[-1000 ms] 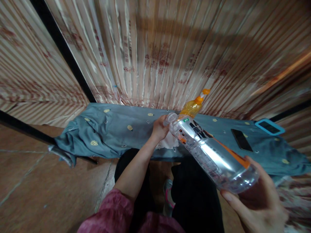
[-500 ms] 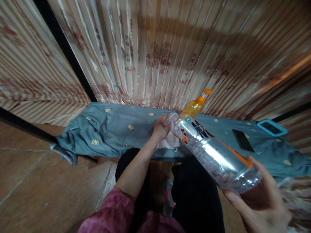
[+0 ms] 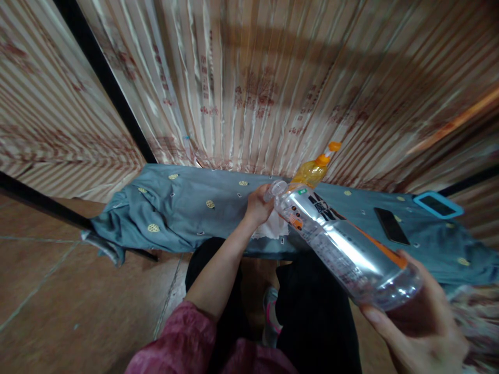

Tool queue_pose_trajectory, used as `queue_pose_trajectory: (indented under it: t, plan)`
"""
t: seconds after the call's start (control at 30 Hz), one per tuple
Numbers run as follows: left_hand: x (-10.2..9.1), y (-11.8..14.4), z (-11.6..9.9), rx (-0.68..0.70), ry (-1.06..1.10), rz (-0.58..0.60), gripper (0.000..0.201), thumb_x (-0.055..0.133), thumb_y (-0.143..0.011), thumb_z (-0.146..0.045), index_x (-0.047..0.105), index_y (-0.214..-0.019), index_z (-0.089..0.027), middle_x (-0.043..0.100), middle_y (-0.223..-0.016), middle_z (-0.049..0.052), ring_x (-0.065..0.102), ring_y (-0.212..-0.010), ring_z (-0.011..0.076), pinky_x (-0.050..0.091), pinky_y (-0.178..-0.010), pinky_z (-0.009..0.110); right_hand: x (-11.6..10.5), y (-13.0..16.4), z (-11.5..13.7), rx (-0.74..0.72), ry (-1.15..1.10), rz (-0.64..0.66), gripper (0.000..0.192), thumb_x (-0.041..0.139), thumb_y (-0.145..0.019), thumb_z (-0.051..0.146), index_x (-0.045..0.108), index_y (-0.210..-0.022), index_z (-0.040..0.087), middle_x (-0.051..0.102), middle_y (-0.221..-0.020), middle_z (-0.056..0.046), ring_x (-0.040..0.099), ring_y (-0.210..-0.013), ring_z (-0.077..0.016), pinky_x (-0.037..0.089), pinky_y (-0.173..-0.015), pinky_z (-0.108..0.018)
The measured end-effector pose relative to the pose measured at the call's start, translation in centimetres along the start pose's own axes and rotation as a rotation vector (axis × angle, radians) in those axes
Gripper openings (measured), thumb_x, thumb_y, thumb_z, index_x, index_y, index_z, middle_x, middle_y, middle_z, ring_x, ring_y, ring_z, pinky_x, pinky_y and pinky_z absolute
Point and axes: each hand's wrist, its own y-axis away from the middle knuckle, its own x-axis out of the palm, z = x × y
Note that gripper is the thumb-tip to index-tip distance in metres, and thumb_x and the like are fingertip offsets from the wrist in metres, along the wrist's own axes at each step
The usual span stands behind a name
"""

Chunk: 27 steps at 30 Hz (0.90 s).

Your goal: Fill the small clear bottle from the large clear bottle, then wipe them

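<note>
A clear plastic bottle (image 3: 346,249) with a silver and orange label is held aslant in front of me, its neck pointing to the upper left. My right hand (image 3: 421,317) grips the bottle's base, thumb below and fingers around the far side. At the neck end, my left hand (image 3: 259,205) is closed around the bottle's mouth, where a clear rim shows beside the fingers. Behind the neck stands a yellow bottle (image 3: 312,171) with an orange spray top, partly hidden. Under the left hand a white tissue (image 3: 275,227) lies on the cloth.
A grey-blue cloth with yellow motifs (image 3: 187,213) covers the narrow bench. To the right lie a dark phone (image 3: 392,226) and a blue-framed device (image 3: 438,205). A pleated curtain (image 3: 253,93) hangs behind, with black metal posts (image 3: 105,78) at the sides.
Almost nothing differs. The view has shifted very slightly; both hands keep their hold on the clear bottle in the same pose.
</note>
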Motion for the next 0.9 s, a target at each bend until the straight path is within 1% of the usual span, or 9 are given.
queue_pose_trajectory:
  t: [0.1,0.23,0.43,0.57,0.73,0.9]
  plan:
    - [0.02,0.01,-0.03,0.004,0.002,-0.002,0.015,0.075,-0.086,-0.028,0.078,-0.099,-0.022,0.085,-0.106,0.005,0.077,-0.105,0.0285,0.061,-0.098,0.038,0.25,0.14,0.67,0.019,-0.014,-0.011,0.117,0.098,-0.067,0.061,0.050,-0.167,0.023,0.050,-0.170,-0.015,0.060,-0.144,-0.0421,0.044,-0.124,-0.065]
    - [0.04,0.04,-0.18,0.001,0.009,-0.007,0.014,0.077,-0.085,-0.030,0.078,-0.097,-0.022,0.085,-0.103,0.005,0.077,-0.105,0.0287,0.060,-0.099,0.039,0.24,0.17,0.75,0.037,-0.006,-0.014,0.117,0.097,-0.067,0.064,0.050,-0.167,0.026,0.052,-0.168,-0.016,0.062,-0.140,-0.0433,0.043,-0.122,-0.070]
    - [-0.15,0.04,-0.54,-0.022,0.006,0.004,0.010,0.078,-0.085,-0.029,0.078,-0.092,-0.022,0.085,-0.101,0.005,0.077,-0.105,0.0286,0.061,-0.098,0.038,0.28,0.17,0.67,0.021,0.009,-0.004,0.118,0.097,-0.067,0.065,0.049,-0.167,0.024,0.051,-0.169,-0.017,0.062,-0.141,-0.0427,0.044,-0.123,-0.067]
    - [-0.21,0.05,-0.61,-0.031,0.006,0.007,0.013,0.076,-0.086,-0.030,0.078,-0.097,-0.022,0.085,-0.106,0.005,0.077,-0.107,0.0289,0.060,-0.099,0.039,0.41,0.23,0.88,0.043,-0.025,0.001,0.117,0.097,-0.069,0.061,0.047,-0.168,0.023,0.054,-0.166,-0.017,0.061,-0.142,-0.0436,0.045,-0.122,-0.067]
    - [-0.07,0.08,-0.46,-0.010,0.031,0.006,0.018,0.073,-0.088,-0.030,0.079,-0.102,-0.021,0.085,-0.112,0.007,0.078,-0.107,0.0291,0.060,-0.099,0.039,0.24,0.21,0.82,0.054,-0.001,0.006,0.118,0.096,-0.070,0.064,0.046,-0.169,0.023,0.053,-0.167,-0.018,0.059,-0.144,-0.0453,0.041,-0.124,-0.071]
    - [-0.02,0.07,-0.34,-0.021,0.009,0.005,0.014,0.074,-0.086,-0.029,0.077,-0.097,-0.021,0.085,-0.108,0.006,0.077,-0.109,0.0293,0.060,-0.103,0.040,0.27,0.13,0.66,0.041,0.019,0.005,0.119,0.095,-0.069,0.065,0.047,-0.168,0.021,0.051,-0.168,-0.019,0.054,-0.148,-0.0480,0.035,-0.127,-0.073]
